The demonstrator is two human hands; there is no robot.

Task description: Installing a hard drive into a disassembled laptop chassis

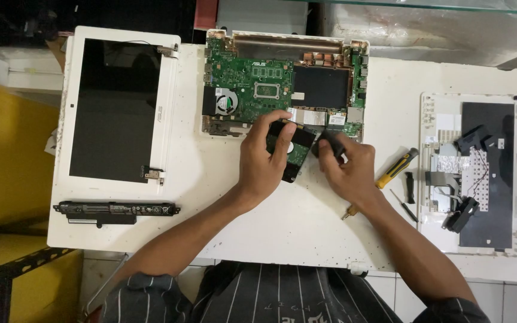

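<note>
Overhead view of a white tabletop [306, 221] carrying a dismantled white laptop. The left hand [264, 158] closes its fingers over a flat rectangular hard drive with a green circuit board underside [294, 154], steadying it just beside the near edge of the opened laptop base with its green motherboard and round cooling fan [252, 84], which lies against the far edge of the tabletop so that the drive bay faces the person. The right hand [345, 167] is curled narrowly around a small dark part [330, 143] at the drive's right end; what that part is cannot be told. Just right of this hand, within reach, lie a screwdriver with a yellow and black handle [397, 168], a thin black-handled tool [403, 204] and a short black piece [410, 186]. Near the right edge rests the white keyboard cover, turned underside up with black sheeting and silver foil [474, 173], set well apart from the working area. Along the left edge lies the detached white-framed display panel with its black screen up [115, 107], and at the near left corner a long narrow black battery bar [115, 210], both laid flat and clear of the hands
</note>
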